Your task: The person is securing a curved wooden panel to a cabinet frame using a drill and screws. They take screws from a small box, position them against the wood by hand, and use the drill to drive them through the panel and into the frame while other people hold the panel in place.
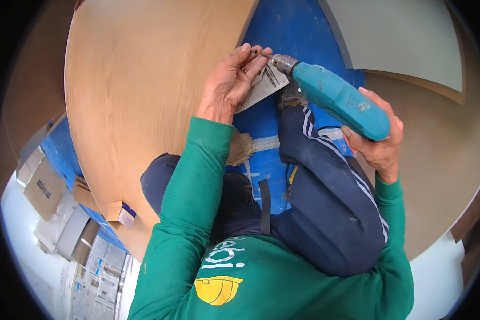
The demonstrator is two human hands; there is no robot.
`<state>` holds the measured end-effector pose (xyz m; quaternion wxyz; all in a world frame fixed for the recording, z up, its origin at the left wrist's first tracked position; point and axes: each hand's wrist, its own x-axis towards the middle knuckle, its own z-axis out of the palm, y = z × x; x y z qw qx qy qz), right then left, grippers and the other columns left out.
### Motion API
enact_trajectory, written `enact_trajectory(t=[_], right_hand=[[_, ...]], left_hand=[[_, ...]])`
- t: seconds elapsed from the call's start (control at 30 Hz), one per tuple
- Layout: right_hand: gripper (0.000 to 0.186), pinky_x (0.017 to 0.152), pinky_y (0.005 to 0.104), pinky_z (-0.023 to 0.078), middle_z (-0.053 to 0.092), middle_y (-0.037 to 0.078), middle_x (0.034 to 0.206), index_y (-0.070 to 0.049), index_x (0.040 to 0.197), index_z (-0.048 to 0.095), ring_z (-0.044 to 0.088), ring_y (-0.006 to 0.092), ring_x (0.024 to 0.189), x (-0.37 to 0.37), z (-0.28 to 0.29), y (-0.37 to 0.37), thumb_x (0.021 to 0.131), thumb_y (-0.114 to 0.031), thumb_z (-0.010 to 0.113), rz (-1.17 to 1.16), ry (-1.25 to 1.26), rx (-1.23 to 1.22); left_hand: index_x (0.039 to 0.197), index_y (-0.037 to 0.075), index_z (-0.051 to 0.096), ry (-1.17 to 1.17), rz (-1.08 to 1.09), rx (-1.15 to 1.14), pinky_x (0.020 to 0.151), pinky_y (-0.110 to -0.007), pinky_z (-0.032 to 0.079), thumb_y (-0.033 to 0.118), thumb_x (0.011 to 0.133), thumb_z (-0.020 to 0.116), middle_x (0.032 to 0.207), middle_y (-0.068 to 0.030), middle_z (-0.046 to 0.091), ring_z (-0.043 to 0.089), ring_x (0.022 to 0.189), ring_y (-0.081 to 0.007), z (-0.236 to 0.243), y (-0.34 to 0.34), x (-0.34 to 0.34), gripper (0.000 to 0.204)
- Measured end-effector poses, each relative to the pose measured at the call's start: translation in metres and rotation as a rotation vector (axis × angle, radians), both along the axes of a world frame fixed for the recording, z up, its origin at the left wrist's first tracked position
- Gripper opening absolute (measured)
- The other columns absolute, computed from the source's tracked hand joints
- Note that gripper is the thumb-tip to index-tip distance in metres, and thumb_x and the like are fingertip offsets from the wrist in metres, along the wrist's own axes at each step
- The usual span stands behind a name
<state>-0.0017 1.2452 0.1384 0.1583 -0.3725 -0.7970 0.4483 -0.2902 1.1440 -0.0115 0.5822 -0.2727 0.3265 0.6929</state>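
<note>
My right hand (383,140) grips the rear of a teal power drill (338,96), which points up and to the left. From its metal chuck (285,64) a thin drill bit (264,55) runs toward my left hand (233,80). The thumb and fingers of that hand are bent around the end of the bit, palm turned up. Whether a small screw also sits at the tip is too small to tell. Below these fingers lies a printed paper sheet (266,85) on the blue floor covering (282,26).
A large wood-grain panel (138,96) fills the left side, with a small open carton (121,214) on its edge. Another brown panel (426,160) lies at right, a pale board (400,37) at far right. Newspapers (98,274) and flat cardboard (45,192) lie lower left. My bent legs (330,197) are between the panels.
</note>
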Motion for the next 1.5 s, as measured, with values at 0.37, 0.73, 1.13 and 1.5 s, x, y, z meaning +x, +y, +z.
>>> enact_trajectory(t=[0.37, 0.73, 1.13, 1.5], right_hand=[[0.073, 0.094, 0.0329, 0.060, 0.079, 0.012, 0.120, 0.002, 0.140, 0.066, 0.077, 0.0191, 0.103, 0.008, -0.023, -0.017, 0.071, 0.002, 0.089, -0.047, 0.067, -0.015], [0.072, 0.098, 0.0351, 0.059, 0.076, 0.016, 0.127, 0.004, 0.144, 0.063, 0.075, 0.0210, 0.108, -0.005, -0.013, -0.041, 0.077, 0.001, 0.090, -0.128, -0.002, -0.115], [0.071, 0.087, 0.0388, 0.063, 0.078, 0.019, 0.113, 0.004, 0.139, 0.060, 0.079, 0.0283, 0.098, -0.012, 0.017, 0.023, 0.078, -0.013, 0.093, 0.014, -0.010, 0.238], [0.054, 0.081, 0.0340, 0.060, 0.076, 0.014, 0.103, 0.002, 0.131, 0.063, 0.075, 0.0202, 0.089, -0.110, 0.096, 0.115, 0.086, -0.016, 0.086, 0.002, -0.233, 0.272]], left_hand=[[0.116, -0.011, 0.061, 0.130, -0.101, 0.028, 0.107, -0.044, 0.063, 0.006, 0.110, 0.061, 0.116, -0.0237, 0.067, 0.068, 0.123, -0.0424, -0.005, -0.004, 0.005, 0.018], [0.126, -0.015, 0.051, 0.347, -0.143, 0.080, 0.105, -0.043, 0.065, 0.012, 0.111, 0.060, 0.120, -0.0238, 0.064, 0.071, 0.118, -0.0394, 0.007, -0.001, 0.003, 0.031], [0.118, 0.004, 0.070, -0.047, -0.075, 0.124, 0.111, -0.046, 0.053, 0.024, 0.109, 0.068, 0.121, -0.0128, 0.074, 0.069, 0.124, -0.0320, 0.023, 0.062, 0.031, 0.022], [0.129, 0.016, 0.070, 0.043, 0.023, 0.442, 0.129, -0.067, 0.005, 0.040, 0.110, 0.062, 0.138, -0.0007, 0.068, 0.042, 0.148, -0.0289, 0.013, 0.170, 0.016, 0.032]])
